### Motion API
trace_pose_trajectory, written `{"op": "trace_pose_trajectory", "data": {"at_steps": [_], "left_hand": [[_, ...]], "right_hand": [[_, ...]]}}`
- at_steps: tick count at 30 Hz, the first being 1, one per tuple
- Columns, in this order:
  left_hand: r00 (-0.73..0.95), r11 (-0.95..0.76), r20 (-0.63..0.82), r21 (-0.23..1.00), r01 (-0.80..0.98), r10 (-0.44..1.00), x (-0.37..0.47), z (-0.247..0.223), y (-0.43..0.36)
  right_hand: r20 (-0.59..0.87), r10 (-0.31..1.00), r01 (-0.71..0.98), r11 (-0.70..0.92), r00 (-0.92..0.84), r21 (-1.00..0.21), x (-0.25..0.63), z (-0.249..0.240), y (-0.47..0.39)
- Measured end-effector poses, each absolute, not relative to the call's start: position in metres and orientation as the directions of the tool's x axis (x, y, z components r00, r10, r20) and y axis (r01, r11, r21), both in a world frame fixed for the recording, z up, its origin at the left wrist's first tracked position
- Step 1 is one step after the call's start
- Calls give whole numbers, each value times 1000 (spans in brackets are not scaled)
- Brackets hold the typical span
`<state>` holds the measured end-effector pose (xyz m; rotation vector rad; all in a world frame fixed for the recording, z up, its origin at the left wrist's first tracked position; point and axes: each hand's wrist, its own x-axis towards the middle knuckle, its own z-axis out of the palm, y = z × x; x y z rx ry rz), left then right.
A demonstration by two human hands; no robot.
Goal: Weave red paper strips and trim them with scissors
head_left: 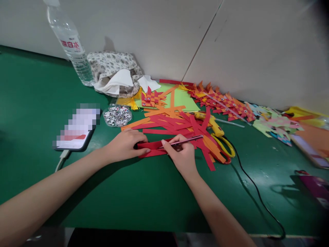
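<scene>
Near the middle of the green table, my left hand (128, 144) presses the left end of a red paper strip (153, 146) between thumb and fingers. My right hand (182, 154) is closed around a slim pink pen (189, 140), its lower tip resting at the strip just right of my left thumb. The pen leans up to the right. Just beyond both hands lies a loose pile of red and orange paper strips (167, 124). A yellow glue gun (210, 122) rests at the pile's right side.
A phone (78, 129) with a cable lies left. Behind stand a water bottle (73, 44) and a tissue pouch (113, 70), with a tray of googly eyes (117, 116) nearer. Woven paper fish (226, 103) lie back right; a black cord (253, 183) crosses the right side.
</scene>
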<state>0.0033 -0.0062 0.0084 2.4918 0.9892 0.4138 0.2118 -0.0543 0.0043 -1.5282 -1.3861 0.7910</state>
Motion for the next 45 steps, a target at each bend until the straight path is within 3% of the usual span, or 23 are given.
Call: {"op": "trace_pose_trajectory", "data": {"at_steps": [8,22,28,33,45], "left_hand": [[761,-638,86,611,470,643,-8,14,1],[761,-619,92,647,445,643,-9,10,3],[761,-625,114,654,427,639,-9,10,2],[752,-633,141,651,419,644,-7,12,1],[755,-625,102,637,450,648,-7,12,1]], "right_hand": [[76,980,412,-6,182,-911,215,11,-54],[143,965,413,40,221,-910,224,8,-52],[131,977,265,83,167,-961,215,15,-53],[82,995,319,62,51,-946,206,9,-52],[60,996,340,35,63,-940,211,7,-53]]}}
